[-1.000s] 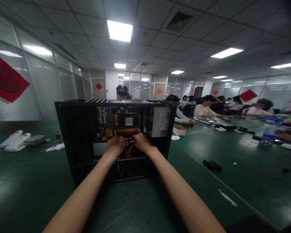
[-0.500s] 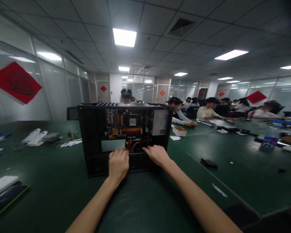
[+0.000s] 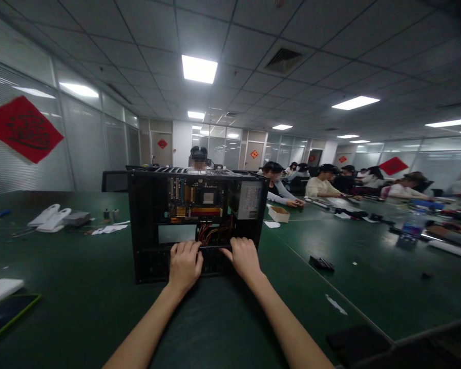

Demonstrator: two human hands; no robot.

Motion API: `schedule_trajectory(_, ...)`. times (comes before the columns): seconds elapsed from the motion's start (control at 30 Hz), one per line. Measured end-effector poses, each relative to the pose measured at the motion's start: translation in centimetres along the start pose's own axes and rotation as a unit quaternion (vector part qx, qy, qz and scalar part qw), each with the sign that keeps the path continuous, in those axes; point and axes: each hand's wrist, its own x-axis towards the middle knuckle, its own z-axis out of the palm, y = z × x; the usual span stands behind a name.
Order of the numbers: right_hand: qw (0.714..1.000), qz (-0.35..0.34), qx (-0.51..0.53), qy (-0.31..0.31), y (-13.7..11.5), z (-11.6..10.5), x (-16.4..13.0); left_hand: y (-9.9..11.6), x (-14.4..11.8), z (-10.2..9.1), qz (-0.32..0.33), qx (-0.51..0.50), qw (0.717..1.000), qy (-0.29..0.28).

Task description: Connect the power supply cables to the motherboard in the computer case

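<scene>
An open black computer case (image 3: 148, 215) stands upright on the table in front of me. Inside it I see a motherboard (image 3: 194, 192), a silver power supply (image 3: 250, 199) at the upper right and a bundle of coloured cables (image 3: 209, 233) low in the middle. My left hand (image 3: 185, 262) has its fingers curled over the crossbar along the lower part of the case. To its right, my right hand (image 3: 245, 256) grips the same bar, fingers over the top and thumb pointing inward. The fingertips of both hands are hidden behind the bar.
On the green table (image 3: 80, 271), a phone with a green edge (image 3: 11, 315) lies at the left. White plastic parts (image 3: 49, 218) sit farther back. At right are a small open box (image 3: 279, 213), a black part (image 3: 321, 263) and a water bottle (image 3: 412, 223). Several people sit beyond.
My right hand has closed more fully over the crossbar, with its fingers now bent over the top. My left hand keeps its hold. The view has shifted slightly.
</scene>
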Motion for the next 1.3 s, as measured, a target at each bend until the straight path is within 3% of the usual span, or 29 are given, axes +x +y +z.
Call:
schedule_trajectory(0.8, 0.997, -0.056, 0.05, -0.017, 1.1, -1.4, -0.6, 0.3, -0.2, -1.0, -0.005, -0.041, 0.999, -0.015)
schedule_trajectory(1.17, 0.999, -0.027, 0.016, 0.0, 0.0, -1.1, -0.8, 1.7, -0.3, -0.8, -0.043, -0.033, 0.998, 0.009)
schedule_trajectory(1.3, 1.0, -0.016, -0.006, -0.015, -0.5, -1.1, -0.7, 2.2, 0.7, -0.4, -0.111, -0.056, 0.992, 0.03)
